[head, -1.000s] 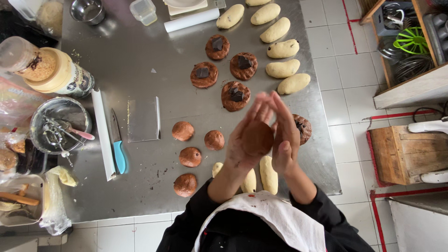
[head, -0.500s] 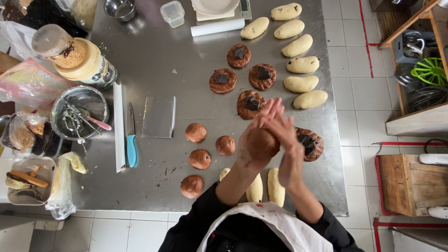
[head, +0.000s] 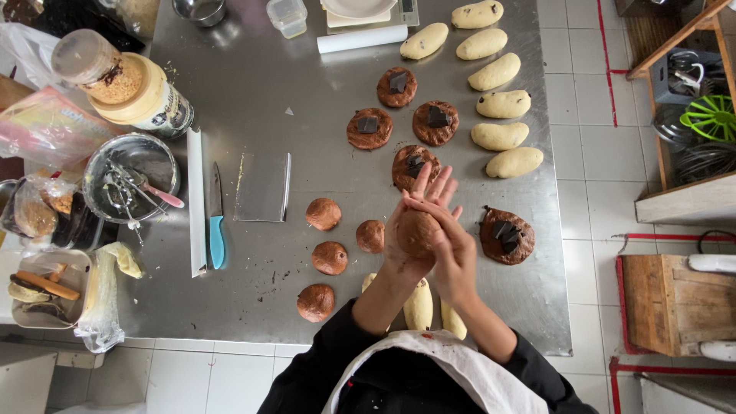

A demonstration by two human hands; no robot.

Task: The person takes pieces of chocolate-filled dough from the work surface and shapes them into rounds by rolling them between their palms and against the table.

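The round brown chocolate dough ball (head: 418, 232) sits above the steel surface (head: 322, 100), cupped between the left hand (head: 410, 230) and the right hand (head: 452, 245), which are pressed together around it. For an even sphere, keep the palms curved, the pressure light and any seam sealed. The finished brown dough balls (head: 330, 257) lie just left; flattened brown discs topped with dark chocolate pieces (head: 435, 123) lie beyond.

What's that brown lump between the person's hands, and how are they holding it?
A brown dough ball, cupped between both palms: the left hand behind it with fingers spread upward, the right hand pressed against its other side, above the steel table.
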